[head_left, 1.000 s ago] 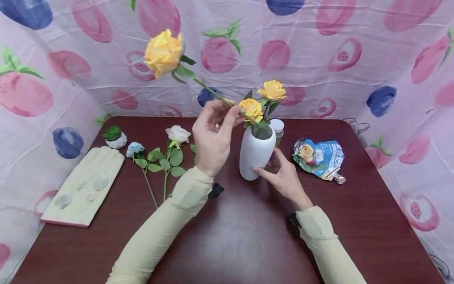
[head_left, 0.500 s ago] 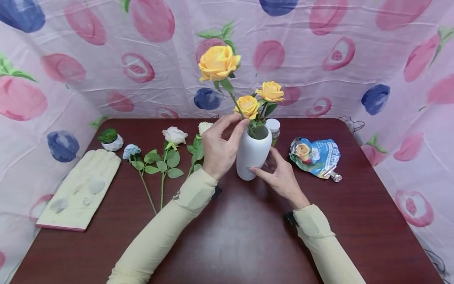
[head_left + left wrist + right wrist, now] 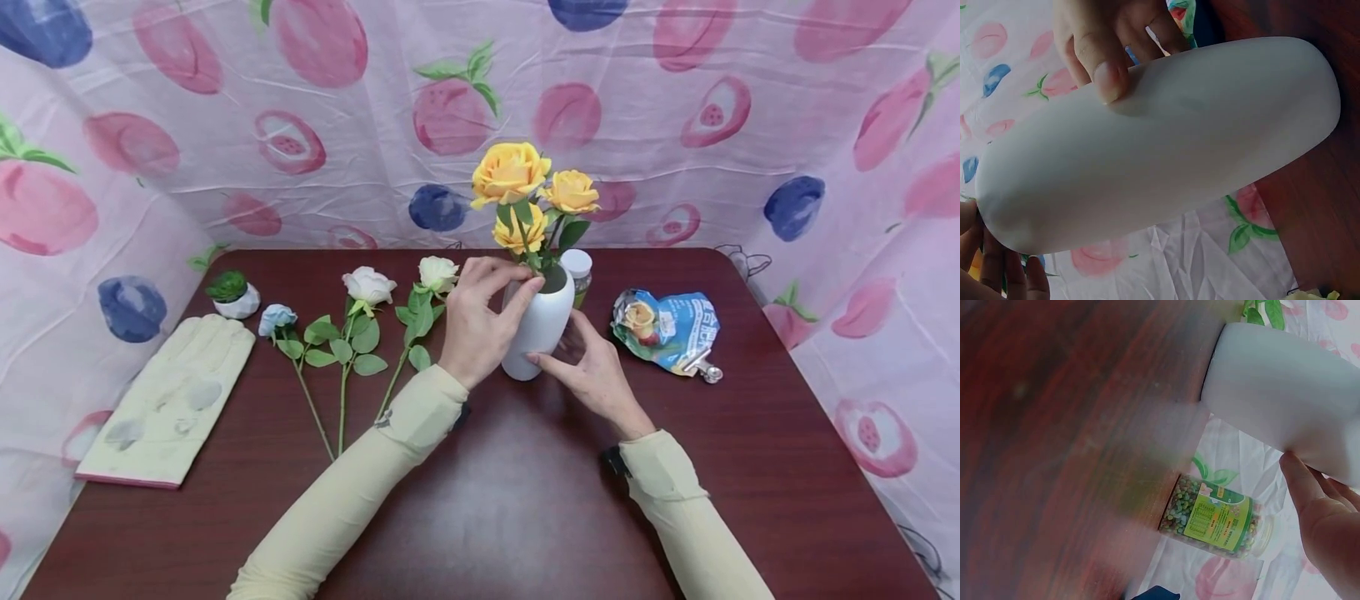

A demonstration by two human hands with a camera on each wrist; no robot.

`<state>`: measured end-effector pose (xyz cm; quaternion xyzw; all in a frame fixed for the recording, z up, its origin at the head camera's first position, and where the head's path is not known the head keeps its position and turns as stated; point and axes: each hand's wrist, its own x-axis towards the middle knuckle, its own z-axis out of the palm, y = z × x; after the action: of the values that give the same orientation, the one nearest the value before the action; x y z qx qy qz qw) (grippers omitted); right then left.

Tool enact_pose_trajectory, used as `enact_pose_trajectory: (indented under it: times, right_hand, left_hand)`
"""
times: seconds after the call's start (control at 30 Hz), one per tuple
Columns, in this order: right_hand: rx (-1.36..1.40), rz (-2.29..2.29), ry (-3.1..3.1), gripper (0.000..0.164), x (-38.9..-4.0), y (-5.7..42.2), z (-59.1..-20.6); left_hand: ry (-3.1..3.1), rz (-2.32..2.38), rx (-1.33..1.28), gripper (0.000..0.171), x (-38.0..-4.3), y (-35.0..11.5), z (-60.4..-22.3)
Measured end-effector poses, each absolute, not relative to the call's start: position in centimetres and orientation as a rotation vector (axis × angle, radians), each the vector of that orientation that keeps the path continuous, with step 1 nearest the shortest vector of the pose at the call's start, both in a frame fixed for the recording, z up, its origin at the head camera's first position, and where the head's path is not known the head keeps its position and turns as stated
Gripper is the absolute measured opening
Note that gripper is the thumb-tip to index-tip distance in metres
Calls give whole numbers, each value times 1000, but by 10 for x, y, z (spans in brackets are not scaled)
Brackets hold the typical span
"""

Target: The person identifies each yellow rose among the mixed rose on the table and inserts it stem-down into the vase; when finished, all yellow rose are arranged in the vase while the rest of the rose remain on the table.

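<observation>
A white vase (image 3: pixel 538 329) stands on the table, tilted slightly in the head view. My right hand (image 3: pixel 596 375) holds its lower right side, thumb in front and fingers behind; the right wrist view shows that hand (image 3: pixel 1329 531) against the vase (image 3: pixel 1285 394). At the vase's mouth, my left hand (image 3: pixel 483 321) pinches the stem of the largest yellow rose (image 3: pixel 512 173), whose lower stem is hidden inside. Two more yellow roses, a low one (image 3: pixel 521 230) and a right one (image 3: pixel 572 192), stand in the vase. The left wrist view catches left fingers (image 3: pixel 997 269) at the rim.
Left of the vase lie two white roses (image 3: pixel 369 286) and a blue flower (image 3: pixel 277 319). Further left are a potted succulent (image 3: pixel 234 293) and pale gloves (image 3: pixel 172 400). A jar of coloured pebbles (image 3: pixel 1210 515) stands behind the vase; a clipped blue pouch (image 3: pixel 667 332) lies right.
My left hand has brought the largest yellow rose rightward and upright, then lowered its stem into the vase. The right hand has kept its hold on the vase.
</observation>
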<state>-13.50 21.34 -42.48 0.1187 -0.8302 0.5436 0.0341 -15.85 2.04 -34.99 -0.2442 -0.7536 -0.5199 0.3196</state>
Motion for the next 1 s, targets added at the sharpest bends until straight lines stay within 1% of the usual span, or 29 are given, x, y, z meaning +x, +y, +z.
enact_pose_trajectory:
  times: [0.3, 0.53, 0.77, 1.0]
  right_hand:
    - [352, 1658, -2564, 73, -135, 213, -423]
    - [353, 1658, -2561, 73, -135, 214, -425]
    - [366, 1657, -2553, 74, -135, 215, -425]
    - [378, 1632, -2564, 74, -136, 215, -425]
  left_hand:
    - [-1912, -1534, -569, 20, -158, 21, -350]
    - [-1898, -1527, -540, 24, -159, 23, -351]
    - [-1907, -1461, -536, 18, -158, 28, -358]
    - [-1914, -1426, -528, 18, -158, 30, -363]
